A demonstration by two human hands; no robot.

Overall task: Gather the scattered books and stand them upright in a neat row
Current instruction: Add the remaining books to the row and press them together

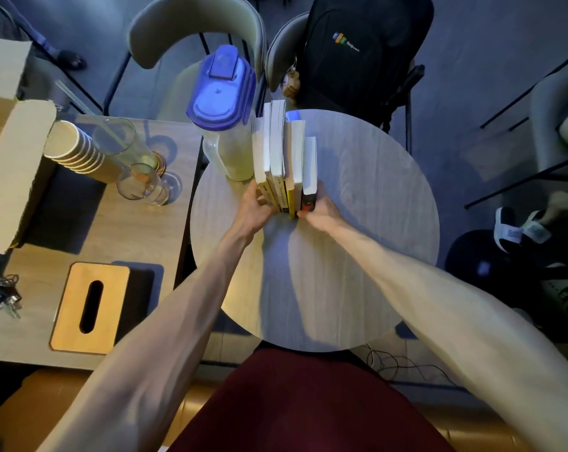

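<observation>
Several books (284, 158) stand upright side by side on the round grey table (357, 230), spines toward me, page edges up. The leftmost has a white and yellow spine, the middle ones are yellow, and the rightmost book (309, 168) has a dark spine with red at the bottom. My left hand (255, 207) presses against the left side of the row near the spines. My right hand (320, 210) presses against the right side, fingers on the dark book. The row is squeezed between both hands.
A clear pitcher with a blue lid (223, 119) stands right beside the books' left side. On the left table are drinking glasses (142, 184), stacked paper cups (77, 151), a cardboard box (11, 171), a wooden tissue box (90, 308) and keys (5, 296). Chairs and a black backpack (360, 57) lie beyond.
</observation>
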